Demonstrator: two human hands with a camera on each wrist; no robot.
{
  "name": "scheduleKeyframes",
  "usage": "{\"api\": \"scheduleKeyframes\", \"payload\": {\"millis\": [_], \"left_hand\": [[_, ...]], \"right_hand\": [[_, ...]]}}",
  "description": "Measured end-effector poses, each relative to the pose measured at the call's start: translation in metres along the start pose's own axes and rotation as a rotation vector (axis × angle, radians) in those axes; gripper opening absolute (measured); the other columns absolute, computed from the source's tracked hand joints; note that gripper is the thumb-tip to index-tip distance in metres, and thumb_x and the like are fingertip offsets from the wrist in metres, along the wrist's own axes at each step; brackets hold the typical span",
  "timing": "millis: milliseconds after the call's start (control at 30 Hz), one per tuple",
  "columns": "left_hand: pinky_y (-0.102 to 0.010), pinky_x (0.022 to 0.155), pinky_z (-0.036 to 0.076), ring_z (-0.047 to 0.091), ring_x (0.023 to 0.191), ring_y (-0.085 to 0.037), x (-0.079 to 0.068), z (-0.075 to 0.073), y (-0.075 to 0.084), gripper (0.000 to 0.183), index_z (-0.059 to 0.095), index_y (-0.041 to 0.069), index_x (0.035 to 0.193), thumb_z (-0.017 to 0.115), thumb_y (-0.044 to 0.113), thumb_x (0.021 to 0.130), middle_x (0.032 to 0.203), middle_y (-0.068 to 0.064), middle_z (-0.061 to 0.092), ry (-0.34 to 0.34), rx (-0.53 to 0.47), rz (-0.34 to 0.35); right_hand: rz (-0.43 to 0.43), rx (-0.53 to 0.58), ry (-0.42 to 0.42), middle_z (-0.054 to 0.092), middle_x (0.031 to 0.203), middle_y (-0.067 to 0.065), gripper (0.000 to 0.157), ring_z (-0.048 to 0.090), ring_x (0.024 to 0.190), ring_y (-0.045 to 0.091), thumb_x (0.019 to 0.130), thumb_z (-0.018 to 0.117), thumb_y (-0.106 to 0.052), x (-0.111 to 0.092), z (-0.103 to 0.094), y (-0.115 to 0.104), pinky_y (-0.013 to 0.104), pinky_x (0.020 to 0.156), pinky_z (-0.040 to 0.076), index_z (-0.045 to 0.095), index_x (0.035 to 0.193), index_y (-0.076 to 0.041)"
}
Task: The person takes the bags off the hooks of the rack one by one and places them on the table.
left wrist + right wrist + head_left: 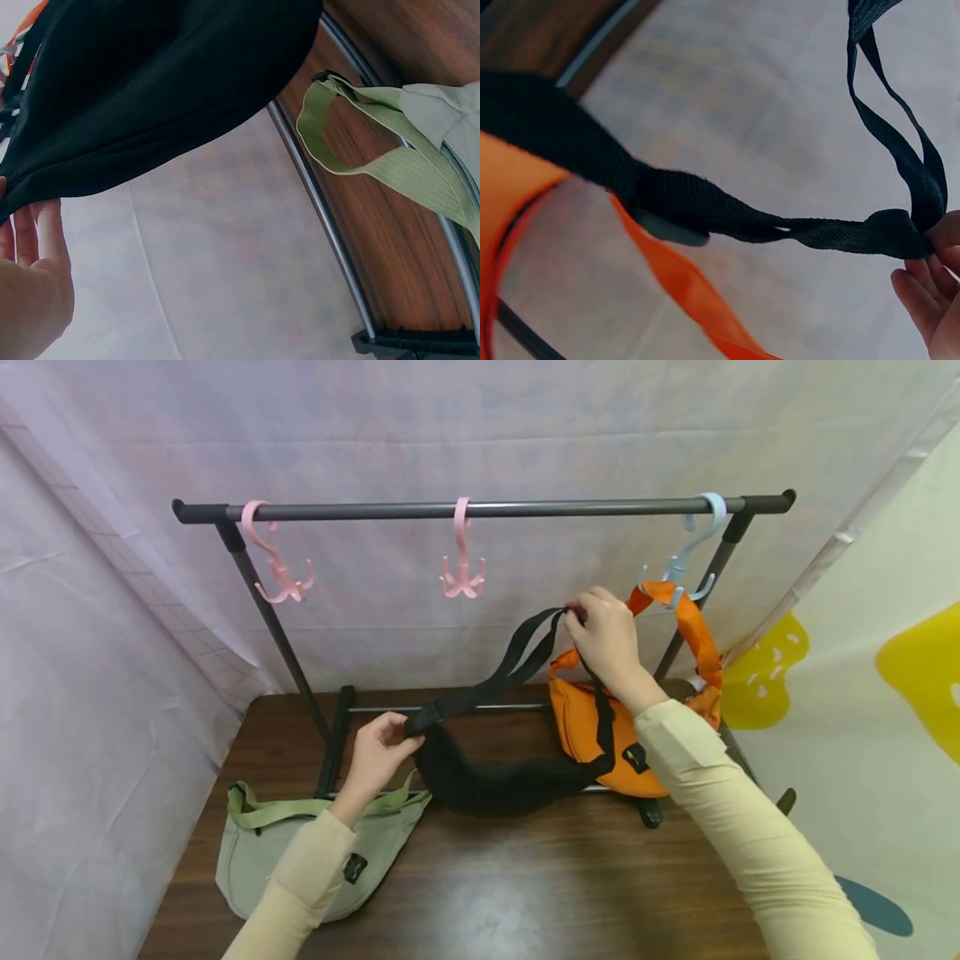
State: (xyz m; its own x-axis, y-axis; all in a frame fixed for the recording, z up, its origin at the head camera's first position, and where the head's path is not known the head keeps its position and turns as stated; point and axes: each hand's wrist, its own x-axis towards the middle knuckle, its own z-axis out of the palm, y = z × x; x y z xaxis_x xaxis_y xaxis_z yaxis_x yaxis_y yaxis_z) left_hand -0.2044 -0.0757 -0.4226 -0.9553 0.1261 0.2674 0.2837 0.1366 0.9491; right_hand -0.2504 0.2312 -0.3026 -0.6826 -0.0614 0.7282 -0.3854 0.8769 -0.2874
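A black waist bag hangs in the air between both hands, its body sagging low. My left hand pinches its left end, where the strap joins the body. Higher up on the right, my right hand pinches the black strap, which folds into loops at the fingers. Behind that hand, an orange waist bag hangs by its strap from a light blue hook. A grey-green bag with a green strap lies on the table, below the left hand.
A dark metal rack stands on the brown wooden table. Two pink hooks hang from its bar: one at the left, one near the middle. White sheeting covers the back and left side. A yellow-patterned cloth is at right.
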Motion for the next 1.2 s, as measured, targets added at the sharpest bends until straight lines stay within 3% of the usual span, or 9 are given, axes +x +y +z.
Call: {"api": "scheduleKeyframes", "payload": {"millis": [233, 667, 900, 1067, 1200], "left_hand": [[-0.015, 0.062, 0.048, 0.057, 0.075, 0.002, -0.012, -0.008, 0.025, 0.013, 0.059, -0.01, 0.087, 0.064, -0.009, 0.075, 0.086, -0.017, 0.062, 0.009, 0.017, 0.021], [-0.016, 0.069, 0.048, 0.058, 0.079, -0.001, -0.014, -0.011, 0.025, 0.012, 0.06, -0.009, 0.086, 0.066, -0.006, 0.076, 0.089, -0.02, 0.064, 0.075, 0.032, 0.016], [-0.015, 0.066, 0.049, 0.059, 0.078, -0.003, -0.013, -0.012, 0.035, 0.01, 0.06, -0.005, 0.081, 0.065, -0.009, 0.075, 0.08, -0.001, 0.062, 0.147, -0.017, 0.033], [-0.015, 0.064, 0.05, 0.061, 0.08, -0.008, -0.009, -0.012, 0.041, 0.009, 0.059, -0.008, 0.08, 0.064, -0.012, 0.074, 0.079, 0.001, 0.061, 0.182, -0.026, 0.058], [-0.015, 0.068, 0.049, 0.06, 0.079, -0.005, -0.007, -0.015, 0.045, 0.009, 0.059, -0.009, 0.078, 0.064, -0.014, 0.073, 0.076, 0.002, 0.061, 0.231, -0.017, 0.089]], "right_hand": [[0.065, -0.008, -0.174, 0.061, 0.083, 0.014, 0.014, 0.058, 0.07, 0.026, 0.082, 0.055, -0.003, -0.022, 0.026, 0.011, 0.039, 0.062, 0.049, 0.068, 0.086, 0.002], [0.16, 0.027, -0.288, 0.061, 0.08, 0.013, 0.012, 0.055, 0.07, 0.025, 0.081, 0.057, -0.004, -0.047, 0.049, 0.018, 0.041, 0.063, 0.047, 0.068, 0.086, 0.0], [0.152, 0.034, -0.294, 0.063, 0.086, 0.014, 0.015, 0.061, 0.076, 0.026, 0.079, 0.059, -0.005, -0.056, 0.049, 0.015, 0.04, 0.067, 0.05, 0.068, 0.09, 0.001], [0.128, 0.039, -0.268, 0.064, 0.084, 0.014, 0.016, 0.061, 0.075, 0.026, 0.078, 0.059, -0.005, -0.06, 0.044, 0.012, 0.04, 0.068, 0.05, 0.068, 0.09, 0.002], [0.127, 0.069, -0.256, 0.064, 0.085, 0.013, 0.018, 0.06, 0.075, 0.024, 0.079, 0.06, -0.007, -0.065, 0.037, 0.008, 0.039, 0.069, 0.05, 0.068, 0.092, 0.001]]}}
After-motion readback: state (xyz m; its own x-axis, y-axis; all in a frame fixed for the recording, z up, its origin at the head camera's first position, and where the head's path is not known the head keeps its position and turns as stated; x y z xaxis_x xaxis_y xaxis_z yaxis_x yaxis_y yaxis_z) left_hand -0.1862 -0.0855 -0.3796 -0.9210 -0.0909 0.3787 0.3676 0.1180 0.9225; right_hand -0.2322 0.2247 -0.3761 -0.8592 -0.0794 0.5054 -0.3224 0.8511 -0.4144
